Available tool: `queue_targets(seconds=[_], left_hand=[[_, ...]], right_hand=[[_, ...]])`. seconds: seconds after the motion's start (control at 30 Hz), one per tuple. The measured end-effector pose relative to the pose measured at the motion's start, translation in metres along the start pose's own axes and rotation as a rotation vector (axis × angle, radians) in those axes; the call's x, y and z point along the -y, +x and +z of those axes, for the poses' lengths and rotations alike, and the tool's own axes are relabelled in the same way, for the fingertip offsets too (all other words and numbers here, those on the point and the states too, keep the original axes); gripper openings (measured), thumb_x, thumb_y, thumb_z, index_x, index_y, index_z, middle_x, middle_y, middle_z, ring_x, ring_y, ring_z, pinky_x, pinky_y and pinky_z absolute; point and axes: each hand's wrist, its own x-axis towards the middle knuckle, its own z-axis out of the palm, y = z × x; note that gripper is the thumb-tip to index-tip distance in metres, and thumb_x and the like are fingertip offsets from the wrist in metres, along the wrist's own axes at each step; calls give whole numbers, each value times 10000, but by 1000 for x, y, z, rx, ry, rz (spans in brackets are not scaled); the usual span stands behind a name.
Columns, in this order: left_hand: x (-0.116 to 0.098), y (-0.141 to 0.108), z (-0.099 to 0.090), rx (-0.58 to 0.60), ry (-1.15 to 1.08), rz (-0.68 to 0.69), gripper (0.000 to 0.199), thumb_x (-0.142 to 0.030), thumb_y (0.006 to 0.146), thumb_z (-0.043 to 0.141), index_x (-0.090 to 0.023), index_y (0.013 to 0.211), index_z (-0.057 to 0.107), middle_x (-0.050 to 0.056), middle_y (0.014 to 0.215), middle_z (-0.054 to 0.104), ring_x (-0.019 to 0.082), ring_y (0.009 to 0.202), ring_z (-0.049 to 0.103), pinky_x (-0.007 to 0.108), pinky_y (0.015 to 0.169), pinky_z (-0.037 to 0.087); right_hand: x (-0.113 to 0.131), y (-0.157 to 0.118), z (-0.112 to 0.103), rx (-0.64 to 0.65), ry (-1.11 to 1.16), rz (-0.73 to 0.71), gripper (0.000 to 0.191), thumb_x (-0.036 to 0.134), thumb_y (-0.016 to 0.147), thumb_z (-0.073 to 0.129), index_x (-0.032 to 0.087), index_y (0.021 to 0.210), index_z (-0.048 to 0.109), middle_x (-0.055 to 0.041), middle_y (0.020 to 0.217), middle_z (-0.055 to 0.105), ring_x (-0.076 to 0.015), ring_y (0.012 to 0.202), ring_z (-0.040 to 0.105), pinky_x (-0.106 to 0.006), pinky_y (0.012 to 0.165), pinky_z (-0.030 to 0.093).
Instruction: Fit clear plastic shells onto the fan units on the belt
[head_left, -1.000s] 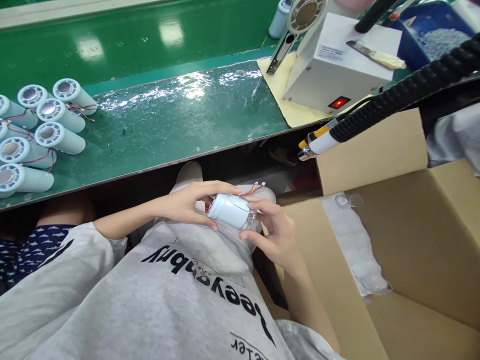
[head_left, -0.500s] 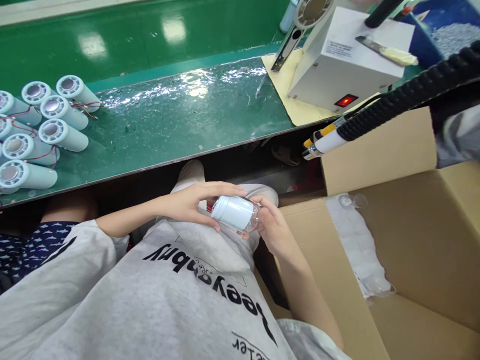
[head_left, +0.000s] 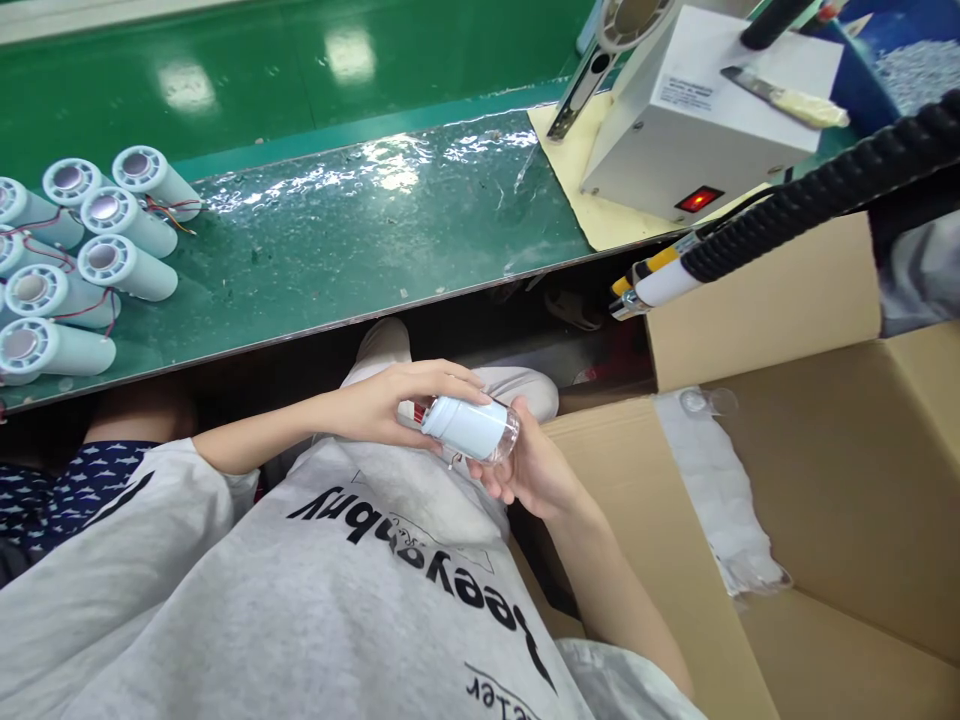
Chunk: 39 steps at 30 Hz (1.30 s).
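A light-blue cylinder [head_left: 466,428] with a clear plastic end [head_left: 511,437] lies tilted above my lap. My left hand [head_left: 416,400] is closed around its left end, thumb below and fingers over the top. Something small and red shows between that hand's thumb and fingers. At the clear end, my right hand [head_left: 534,468] has its palm against or very near the plastic. Its thumb and fingers are spread apart, the fingers stretched below the cylinder; I cannot tell whether they touch it.
Several light-blue cylinders [head_left: 127,268] with red wires stand on the green bench [head_left: 337,240] at left. A white box-shaped device [head_left: 697,120] with a lit red switch sits at right. A black ribbed hose [head_left: 810,195] hangs over an open cardboard box [head_left: 847,480]. Another person's leg is at left.
My right hand has loosened from the clear end; its thumb and fingers have spread and moved lower. My left hand keeps its hold on the cylinder. The view has shifted slightly.
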Motion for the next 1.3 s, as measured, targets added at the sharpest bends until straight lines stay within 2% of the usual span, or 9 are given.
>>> queue_targets(seconds=[0.1,0.2,0.27,0.37,0.43,0.57,0.87,1.17,1.3], left_hand=[[-5,-1,2,-25,-29,-100,581,-276,821,797,-288,1377,629,123,1373,652,269,1247,634,360,947,572],[-9,-3,5,-52,-115,-222,616,-318,815,803,-269,1395,602,127,1367,633,243,1155,657,289,824,593],[-10,-3,6,-62,-177,-267,634,-337,820,801,-261,1411,585,124,1357,636,219,1087,675,266,787,591],[-10,-3,4,-34,-230,-299,678,-367,832,797,-273,1457,551,117,1336,658,211,1046,694,265,779,588],[-9,-3,2,4,-222,-274,726,-368,812,821,-293,1478,541,121,1397,637,248,1148,675,285,824,591],[-5,-3,-2,66,-208,-205,728,-294,826,812,-343,1496,531,116,1559,521,294,1372,560,325,948,590],[4,-7,0,78,-168,-138,752,-193,869,756,-359,1540,460,89,1649,416,285,1533,398,301,1008,575],[26,-13,6,100,-202,-176,806,-155,850,765,-388,1544,427,63,1676,348,266,1562,340,389,1163,481],[24,-12,9,95,-200,-93,845,-162,849,775,-434,1547,384,40,1689,310,268,1567,327,389,1177,469]], right_hand=[[-7,-1,-2,-31,-113,-124,861,937,813,428,133,1031,648,-52,616,665,-153,422,601,-222,341,459],[-13,-4,-7,-237,-385,-556,741,817,819,628,222,1259,590,-131,1120,736,-259,904,758,-364,684,659],[-14,-6,-11,-313,-661,-883,653,579,808,819,323,1348,556,-105,1467,584,-304,1258,648,-490,990,607],[-15,-9,-18,-252,-974,-1129,507,219,868,800,412,1306,632,-27,1502,574,-289,1320,612,-525,1075,557],[-15,-10,-20,-238,-948,-1081,499,218,881,790,409,1320,650,-36,1429,638,-290,1274,646,-496,1019,597],[-19,-10,-18,-257,-567,-777,521,489,881,782,358,1365,639,-62,1264,724,-270,1116,722,-412,877,654],[-16,-12,-15,-294,-394,-519,558,505,761,879,315,1263,727,-50,1056,772,-220,797,744,-342,675,657],[-25,-7,-6,-344,-365,-458,555,484,745,884,283,1241,739,-40,974,790,-190,685,733,-342,664,667],[-25,-14,-8,-371,-494,-600,470,461,753,887,311,1185,777,-65,1209,763,-262,971,768,-386,795,680]])
